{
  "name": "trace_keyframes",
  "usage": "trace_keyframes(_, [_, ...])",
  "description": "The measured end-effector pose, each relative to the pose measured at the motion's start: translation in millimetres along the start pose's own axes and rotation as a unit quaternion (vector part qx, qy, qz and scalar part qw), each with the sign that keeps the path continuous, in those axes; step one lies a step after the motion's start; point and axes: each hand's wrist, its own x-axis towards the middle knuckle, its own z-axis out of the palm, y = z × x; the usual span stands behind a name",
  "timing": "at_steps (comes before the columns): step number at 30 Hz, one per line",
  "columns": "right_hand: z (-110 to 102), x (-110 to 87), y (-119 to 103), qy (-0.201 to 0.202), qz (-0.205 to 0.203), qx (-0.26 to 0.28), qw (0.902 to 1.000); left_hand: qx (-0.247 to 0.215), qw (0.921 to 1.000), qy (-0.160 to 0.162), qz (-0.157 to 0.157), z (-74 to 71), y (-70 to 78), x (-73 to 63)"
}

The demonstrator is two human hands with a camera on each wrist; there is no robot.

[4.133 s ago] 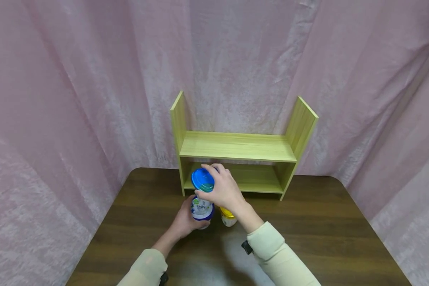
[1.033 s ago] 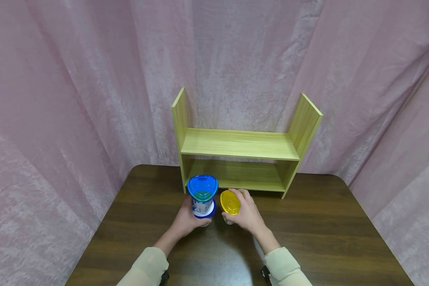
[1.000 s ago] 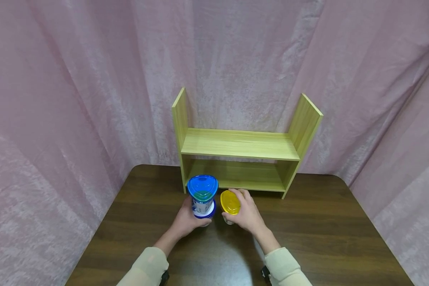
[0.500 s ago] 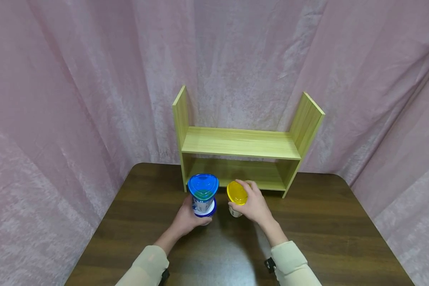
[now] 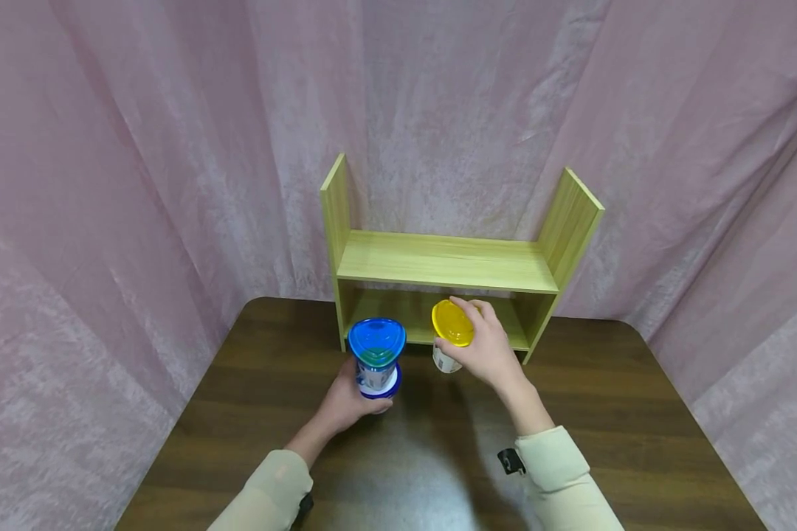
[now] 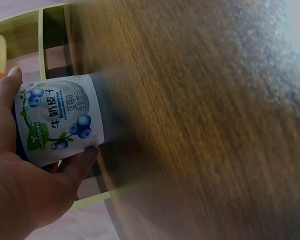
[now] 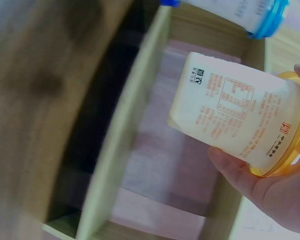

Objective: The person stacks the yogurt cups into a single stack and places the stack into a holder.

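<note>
My left hand (image 5: 344,397) grips a white blueberry yogurt cup (image 6: 60,117) with a dark blue rim, low over the table. On top of that cup stands another cup with a blue lid (image 5: 376,343), upright and free of both hands. My right hand (image 5: 491,350) holds a white cup with a yellow lid (image 5: 453,322), fingers and thumb around the lid's edge. This yellow-lidded cup is off the table, in front of the shelf's lower opening. Orange print covers its side (image 7: 235,110) in the right wrist view.
A light wooden two-tier shelf (image 5: 448,262) stands at the back of the dark wooden table (image 5: 252,383). Its tall side panels (image 5: 571,228) rise above the upper board. Pink curtains (image 5: 173,147) hang behind and at the sides.
Earlier my right hand held the blue-lidded cup; it now stands on the blueberry cup. My right hand has since gripped the yellow-lidded cup and raised it toward the shelf. My left hand stays put.
</note>
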Motion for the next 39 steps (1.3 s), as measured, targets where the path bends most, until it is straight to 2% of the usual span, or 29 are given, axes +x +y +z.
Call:
trace_keyframes(9, [-13.2,8.8,-12.3,0.001,-0.009,-0.005,0.9999,0.003,1.0,0.002,0.004,0.5,1.5,-1.1])
trace_keyframes(21, [-22.7,16.2,-20.8,-0.005,-0.01,-0.005,0.9999,0.007,0.9999,0.001,-0.009,-0.2,2.4,0.3])
trace_keyframes(39, [-29.1,24.8,-35.9,0.003,-0.028,0.015,0.9995,0.018,0.9997,0.001,-0.018,-0.3,4.7,-0.5])
